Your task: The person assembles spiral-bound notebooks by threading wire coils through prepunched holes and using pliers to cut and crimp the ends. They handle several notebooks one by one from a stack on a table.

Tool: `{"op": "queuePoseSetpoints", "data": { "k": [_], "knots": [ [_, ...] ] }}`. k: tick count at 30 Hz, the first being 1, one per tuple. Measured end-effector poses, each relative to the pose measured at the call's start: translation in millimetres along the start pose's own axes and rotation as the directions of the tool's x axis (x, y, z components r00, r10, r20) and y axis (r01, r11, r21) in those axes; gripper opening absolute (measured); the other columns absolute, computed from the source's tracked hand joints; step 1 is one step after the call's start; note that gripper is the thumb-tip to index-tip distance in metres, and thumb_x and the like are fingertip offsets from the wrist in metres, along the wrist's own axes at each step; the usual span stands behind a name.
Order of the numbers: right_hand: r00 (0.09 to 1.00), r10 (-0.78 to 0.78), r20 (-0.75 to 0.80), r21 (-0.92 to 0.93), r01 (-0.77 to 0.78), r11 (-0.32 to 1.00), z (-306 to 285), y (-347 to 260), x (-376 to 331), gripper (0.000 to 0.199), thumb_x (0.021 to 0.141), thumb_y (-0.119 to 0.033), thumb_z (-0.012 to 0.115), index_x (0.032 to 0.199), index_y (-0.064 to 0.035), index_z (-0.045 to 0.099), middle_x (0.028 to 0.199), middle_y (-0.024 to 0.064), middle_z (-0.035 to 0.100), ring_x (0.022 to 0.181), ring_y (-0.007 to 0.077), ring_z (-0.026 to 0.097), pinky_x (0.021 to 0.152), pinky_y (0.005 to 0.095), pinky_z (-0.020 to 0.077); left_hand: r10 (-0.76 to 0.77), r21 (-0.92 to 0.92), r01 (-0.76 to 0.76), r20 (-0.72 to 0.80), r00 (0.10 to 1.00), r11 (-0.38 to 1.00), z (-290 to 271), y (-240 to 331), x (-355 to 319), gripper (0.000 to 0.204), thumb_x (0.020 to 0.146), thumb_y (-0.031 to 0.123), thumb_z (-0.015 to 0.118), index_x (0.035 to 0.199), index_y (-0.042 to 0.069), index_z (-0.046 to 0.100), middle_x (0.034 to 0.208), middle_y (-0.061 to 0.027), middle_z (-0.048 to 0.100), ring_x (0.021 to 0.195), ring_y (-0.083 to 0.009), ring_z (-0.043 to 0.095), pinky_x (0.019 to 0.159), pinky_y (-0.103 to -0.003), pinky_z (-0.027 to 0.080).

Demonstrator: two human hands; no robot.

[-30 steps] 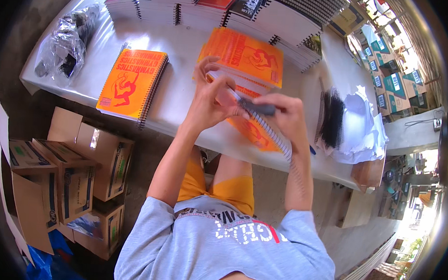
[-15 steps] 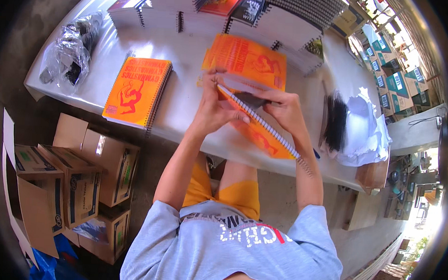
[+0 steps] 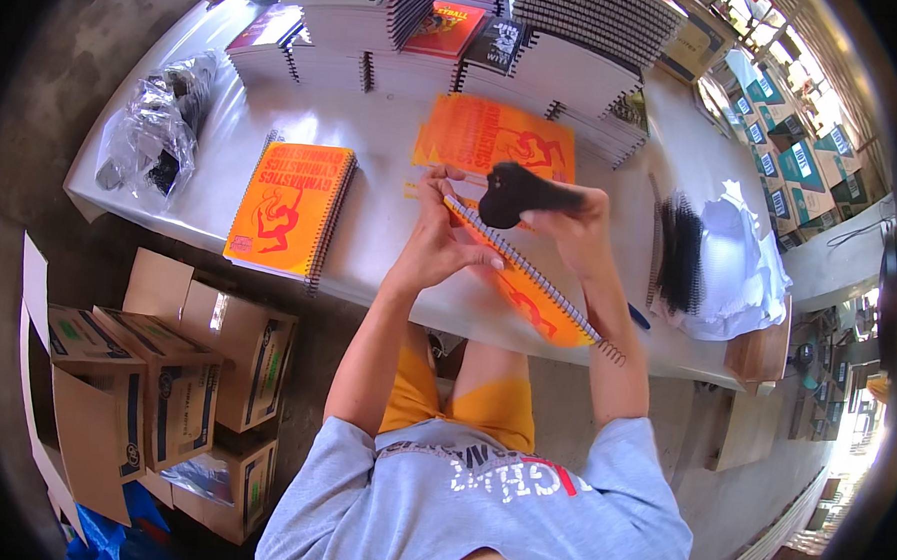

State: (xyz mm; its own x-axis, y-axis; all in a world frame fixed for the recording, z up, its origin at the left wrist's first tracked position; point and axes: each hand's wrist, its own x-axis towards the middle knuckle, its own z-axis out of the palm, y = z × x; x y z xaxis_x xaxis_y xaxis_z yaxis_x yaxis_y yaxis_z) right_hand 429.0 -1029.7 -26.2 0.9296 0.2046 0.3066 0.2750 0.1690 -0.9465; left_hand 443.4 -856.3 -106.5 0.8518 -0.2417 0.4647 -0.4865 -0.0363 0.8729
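Note:
My left hand [image 3: 438,235] grips an orange-covered spiral notebook [image 3: 539,306], which tilts above the table's near side. Its metal-looking coil [image 3: 530,256] runs diagonally along the spine, with a loose end sticking out past the lower corner near my right forearm. My right hand [image 3: 576,229] is closed round a black hand tool [image 3: 517,195] with a rounded, lobed end, held just above the coil and apart from it. Beyond my hands lie loose orange covers [image 3: 520,133]. To the left rests a stack of finished-looking orange spiral notebooks [image 3: 286,208].
Tall stacks of spiral notebooks [image 3: 578,70] line the table's far side. Black coils [image 3: 678,252] and crumpled white paper [image 3: 740,263] lie at right, near a blue pen [image 3: 639,316]. Clear plastic wrap [image 3: 155,132] sits far left. Cardboard boxes [image 3: 178,388] stand on the floor at left.
My right hand has raised the black tool away from the upper end of the coil, so its rounded end now shows plainly. My left hand still holds the notebook. The view has shifted slightly.

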Motion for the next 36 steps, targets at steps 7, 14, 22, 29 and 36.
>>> {"op": "queuePoseSetpoints", "data": {
  "k": [7,14,22,29,36],
  "knots": [
    [0.981,-0.17,0.097,-0.772,0.182,0.61,-18.7,14.6,23.5,0.026,0.069,-0.002,0.064,0.093,-0.0098,0.071,0.087,0.0129,0.067,0.08,0.0245,0.065,0.075,0.0316,0.0508,0.196,-0.039,-0.2,-0.086,0.977,0.979,-0.8,-5.6,2.1,0.072,0.066,0.024,0.082,0.112,-0.001,0.033,0.111,-0.0104,0.038,0.098,-0.0177,0.048,0.08,-0.027,0.044],
    [0.926,-0.374,-0.056,-0.998,-0.041,0.048,-102.1,34.5,10.4,0.046,0.077,-0.021,0.064,0.122,-0.0183,0.056,0.119,0.0101,0.058,0.106,0.0276,0.055,0.095,0.0449,0.0382,-0.313,-0.477,0.147,-0.29,0.905,0.866,1.0,23.6,-11.6,0.013,0.082,0.012,0.067,0.086,0.001,0.062,0.072,0.0037,0.056,0.073,-0.0062,0.052,0.068,-0.02,0.042],
    [0.849,0.188,-0.494,-0.869,-0.49,-0.073,-87.0,14.0,-171.7,0.059,0.081,-0.038,0.061,0.132,-0.0135,0.043,0.132,0.0142,0.044,0.12,0.0346,0.041,0.096,0.0507,0.0332,-0.101,-0.218,0.007,-0.424,0.9,0.976,-0.1,69.2,-45.8,0.026,0.077,-0.005,0.066,0.103,-0.004,0.063,0.089,-0.0049,0.062,0.079,-0.0101,0.057,0.072,-0.02,0.045],
    [0.856,-0.189,-0.482,-0.829,-0.375,0.415,-35.0,39.0,-180.4,0.045,0.091,-0.018,0.049,0.134,-0.0119,0.04,0.117,0.0172,0.045,0.105,0.0344,0.045,0.093,0.047,0.0326,0.198,0.164,-0.134,-0.479,0.856,0.977,16.6,71.6,-45.9,0.027,0.075,-0.003,0.069,0.101,-0.002,0.066,0.088,-0.0082,0.063,0.079,-0.0111,0.058,0.07,-0.02,0.044],
    [0.955,-0.293,-0.036,-0.903,0.095,0.419,65.2,-51.5,-127.2,0.039,0.082,-0.022,0.062,0.121,-0.0214,0.058,0.109,0.0122,0.049,0.098,0.0283,0.048,0.088,0.041,0.0341,0.296,0.282,-0.176,-0.471,0.831,0.943,17.6,82.6,-48.3,0.034,0.067,-0.006,0.071,0.1,0.004,0.068,0.08,-0.0092,0.066,0.074,-0.0202,0.058,0.069,-0.029,0.047]
  ]
}}
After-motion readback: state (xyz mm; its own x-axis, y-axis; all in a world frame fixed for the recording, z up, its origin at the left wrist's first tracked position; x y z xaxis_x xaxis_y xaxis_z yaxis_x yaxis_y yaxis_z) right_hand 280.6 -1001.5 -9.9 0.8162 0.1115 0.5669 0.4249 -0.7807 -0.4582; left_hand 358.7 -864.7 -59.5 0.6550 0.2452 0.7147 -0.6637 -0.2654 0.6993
